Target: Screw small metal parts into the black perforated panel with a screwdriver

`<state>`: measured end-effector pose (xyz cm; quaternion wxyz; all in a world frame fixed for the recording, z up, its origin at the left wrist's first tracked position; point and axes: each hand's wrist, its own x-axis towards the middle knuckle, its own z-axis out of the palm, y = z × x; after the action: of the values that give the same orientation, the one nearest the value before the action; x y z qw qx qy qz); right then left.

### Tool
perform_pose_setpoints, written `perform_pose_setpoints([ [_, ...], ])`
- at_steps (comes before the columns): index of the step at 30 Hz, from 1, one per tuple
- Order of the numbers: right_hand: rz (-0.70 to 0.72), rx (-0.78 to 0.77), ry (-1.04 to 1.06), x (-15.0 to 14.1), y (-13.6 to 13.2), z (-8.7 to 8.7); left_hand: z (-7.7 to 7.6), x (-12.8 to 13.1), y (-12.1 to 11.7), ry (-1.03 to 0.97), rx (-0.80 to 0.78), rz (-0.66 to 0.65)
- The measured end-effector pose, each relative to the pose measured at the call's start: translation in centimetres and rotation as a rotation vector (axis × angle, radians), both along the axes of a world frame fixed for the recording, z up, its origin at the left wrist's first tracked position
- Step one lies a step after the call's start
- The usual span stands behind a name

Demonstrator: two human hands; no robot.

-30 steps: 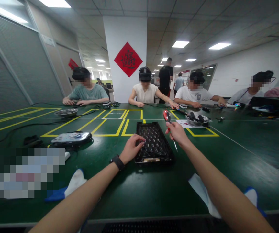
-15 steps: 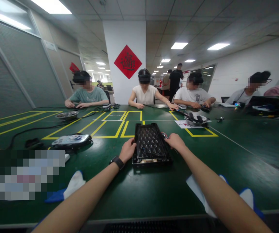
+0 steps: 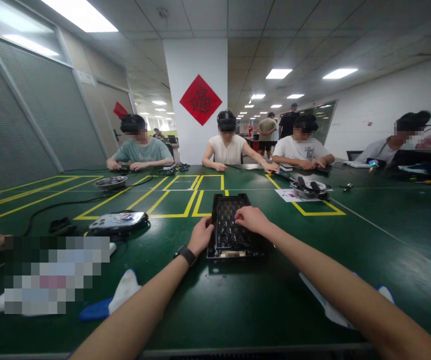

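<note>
A black rectangular open case lies on the green table, its inside patterned with rows of small shiny spots. At its near end is a pale strip. My left hand, with a dark watch on the wrist, grips the case's left wall. Over the case's right half hovers my right hand, fingertips pinched together above the rows. Whatever those fingertips may hold is too small to see. The right wall is partly covered by this hand.
Blue-and-white gloves lie near my left forearm. A metal bowl stands at the far left, another bowl with black items at the right. A handheld device and a black cable lie leftward. People sit opposite.
My right hand has left the case's right edge and moved left, over its inside. My left hand stays on the left wall. The whole view has shifted slightly.
</note>
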<state>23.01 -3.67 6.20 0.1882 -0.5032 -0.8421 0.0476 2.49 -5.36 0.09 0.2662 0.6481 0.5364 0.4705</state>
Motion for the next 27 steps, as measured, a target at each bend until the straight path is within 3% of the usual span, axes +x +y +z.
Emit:
perform_pose_setpoints([
  [6,0.028,-0.062,0.029,-1.1,2.7,-1.9,0.1,0.2,-0.2,-0.004,-0.012,0.001],
  [13,0.090,-0.040,0.219,-0.1,1.1,-1.5,0.0,0.2,-0.2,0.004,-0.022,0.006],
  [19,0.289,-0.249,0.888,1.6,-1.5,-1.2,-0.6,0.3,0.3,0.019,-0.018,0.018],
  [21,0.305,-0.287,0.968,1.8,-1.9,-1.3,-0.5,0.3,0.0,0.028,-0.024,0.029],
  [24,0.288,-0.282,1.005,1.4,-2.1,-1.4,0.5,0.6,-0.8,0.062,0.069,0.095],
  [27,0.277,-0.246,0.955,0.9,-2.4,-1.6,3.0,1.9,-2.2,0.091,0.304,0.128],
])
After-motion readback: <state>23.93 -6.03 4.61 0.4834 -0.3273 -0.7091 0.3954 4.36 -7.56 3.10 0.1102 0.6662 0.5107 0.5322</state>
